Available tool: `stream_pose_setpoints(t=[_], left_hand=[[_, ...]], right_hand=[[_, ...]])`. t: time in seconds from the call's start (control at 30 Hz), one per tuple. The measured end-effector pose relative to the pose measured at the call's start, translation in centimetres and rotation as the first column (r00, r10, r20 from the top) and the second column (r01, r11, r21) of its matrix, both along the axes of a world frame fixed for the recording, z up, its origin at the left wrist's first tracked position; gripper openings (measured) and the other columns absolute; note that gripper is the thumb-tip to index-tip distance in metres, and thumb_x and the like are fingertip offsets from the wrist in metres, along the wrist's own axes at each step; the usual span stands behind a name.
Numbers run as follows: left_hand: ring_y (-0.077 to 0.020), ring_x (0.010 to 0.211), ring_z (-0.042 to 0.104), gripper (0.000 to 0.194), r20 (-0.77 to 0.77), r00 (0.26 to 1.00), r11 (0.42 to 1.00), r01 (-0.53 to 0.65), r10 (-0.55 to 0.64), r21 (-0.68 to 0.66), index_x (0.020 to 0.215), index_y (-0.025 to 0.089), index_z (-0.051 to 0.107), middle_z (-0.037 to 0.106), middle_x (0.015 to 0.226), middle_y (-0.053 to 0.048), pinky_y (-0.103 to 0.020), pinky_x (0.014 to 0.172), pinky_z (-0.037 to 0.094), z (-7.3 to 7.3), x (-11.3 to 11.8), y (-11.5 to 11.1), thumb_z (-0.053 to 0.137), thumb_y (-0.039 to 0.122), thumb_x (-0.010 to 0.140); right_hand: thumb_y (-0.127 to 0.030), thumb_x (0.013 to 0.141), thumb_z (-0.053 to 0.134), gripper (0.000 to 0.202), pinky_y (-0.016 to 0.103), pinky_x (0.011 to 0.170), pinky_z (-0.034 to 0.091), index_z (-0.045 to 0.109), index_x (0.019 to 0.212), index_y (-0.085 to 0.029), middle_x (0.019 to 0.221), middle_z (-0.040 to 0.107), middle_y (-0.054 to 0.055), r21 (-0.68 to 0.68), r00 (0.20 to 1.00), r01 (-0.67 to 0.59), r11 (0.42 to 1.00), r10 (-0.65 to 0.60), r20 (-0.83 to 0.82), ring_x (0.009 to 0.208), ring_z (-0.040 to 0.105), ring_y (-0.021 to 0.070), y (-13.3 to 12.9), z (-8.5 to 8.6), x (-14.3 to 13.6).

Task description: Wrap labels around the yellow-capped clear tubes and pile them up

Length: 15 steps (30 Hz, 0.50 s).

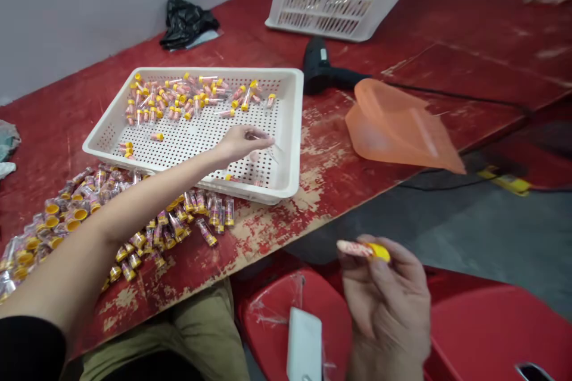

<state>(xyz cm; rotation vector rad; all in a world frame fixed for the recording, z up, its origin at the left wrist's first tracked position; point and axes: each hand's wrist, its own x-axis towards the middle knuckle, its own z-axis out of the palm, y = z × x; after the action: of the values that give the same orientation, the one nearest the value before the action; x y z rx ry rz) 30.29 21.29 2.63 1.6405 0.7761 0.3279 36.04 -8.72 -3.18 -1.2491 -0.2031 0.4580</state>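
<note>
My right hand [391,303] is closed around the yellow cap [379,251] of a small capped stick, its pale, red-marked body [354,248] pointing left. It is held over the red stools, in front of the table. Over the right part of a white perforated tray [295,131], my left hand [245,143] pinches a thin clear plastic piece [271,156], blurred by motion. Inside the tray lie many pink tubes with yellow caps [196,101], mostly toward the back. Under my left forearm, a heap of clear-wrapped tubes with yellow ends [174,226] covers the table's front.
Behind the tray are a black heat gun or hair dryer [318,68], a filled white crate [322,12] and a black plastic bag [185,21]. A translucent orange plastic scoop [397,128] overhangs the red table's edge. A white rectangular device [304,345] lies on a red stool [272,315].
</note>
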Motion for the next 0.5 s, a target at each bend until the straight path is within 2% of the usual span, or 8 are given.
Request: stream_pose_setpoints(t=[0.1, 0.17, 0.23, 0.37, 0.5], left_hand=[[-0.0035, 0.05, 0.034, 0.019, 0.071, 0.996, 0.972, -0.034, 0.052, -0.234, 0.091, 0.012, 0.072, 0.071, 0.083, -0.008, -0.022, 0.049, 0.021, 3.0, -3.4, -1.8, 0.081, 0.027, 0.084], [-0.0017, 0.047, 0.028, 0.023, 0.125, 0.99, 0.933, -0.011, 0.06, -0.361, 0.086, 0.012, 0.07, 0.071, 0.082, -0.008, -0.021, 0.047, 0.014, 4.0, -5.6, -3.6, 0.085, 0.029, 0.081], [-0.0007, 0.047, 0.026, 0.032, 0.177, 0.982, 0.895, 0.017, 0.069, -0.445, 0.081, 0.012, 0.069, 0.071, 0.082, -0.008, -0.021, 0.046, 0.011, 4.3, -7.3, -5.6, 0.09, 0.034, 0.075], [0.0, 0.046, 0.024, 0.046, 0.23, 0.972, 0.858, 0.076, 0.051, -0.507, 0.083, 0.011, 0.071, 0.069, 0.076, -0.005, -0.02, 0.045, 0.009, 4.3, -9.7, -9.3, 0.095, 0.044, 0.063], [0.0003, 0.046, 0.025, 0.053, 0.272, 0.962, 0.837, 0.119, 0.037, -0.534, 0.081, 0.011, 0.07, 0.066, 0.072, -0.003, -0.019, 0.044, 0.01, 4.6, -11.5, -12.5, 0.096, 0.051, 0.057]], right_hand=[[-0.033, 0.065, 0.091, 0.032, 0.037, 0.083, 0.065, 0.077, 0.093, -0.025, 0.096, 0.076, 0.002, 0.147, 0.983, 0.118, 0.982, -0.137, 0.125, 0.082, 0.072, 0.0161, 3.6, 3.1, -1.4], [-0.031, 0.067, 0.091, 0.034, 0.04, 0.089, 0.064, 0.076, 0.096, -0.021, 0.097, 0.076, 0.002, 0.197, 0.951, 0.153, 0.968, -0.199, 0.239, 0.085, 0.072, 0.0161, 5.2, 4.4, -2.2], [-0.031, 0.071, 0.089, 0.034, 0.042, 0.094, 0.063, 0.075, 0.1, -0.02, 0.1, 0.076, 0.003, 0.217, 0.919, 0.169, 0.961, -0.233, 0.317, 0.089, 0.073, 0.0171, 5.9, 5.0, -2.9], [-0.032, 0.075, 0.088, 0.029, 0.038, 0.09, 0.063, 0.078, 0.101, -0.021, 0.1, 0.076, 0.004, 0.195, 0.87, 0.115, 0.974, -0.193, 0.453, 0.091, 0.074, 0.0179, 5.1, 5.7, -4.1], [-0.032, 0.079, 0.086, 0.025, 0.035, 0.085, 0.063, 0.081, 0.102, -0.025, 0.098, 0.077, 0.005, 0.123, 0.749, 0.093, 0.988, -0.151, 0.646, 0.091, 0.074, 0.0189, 3.1, 6.7, -6.1]])
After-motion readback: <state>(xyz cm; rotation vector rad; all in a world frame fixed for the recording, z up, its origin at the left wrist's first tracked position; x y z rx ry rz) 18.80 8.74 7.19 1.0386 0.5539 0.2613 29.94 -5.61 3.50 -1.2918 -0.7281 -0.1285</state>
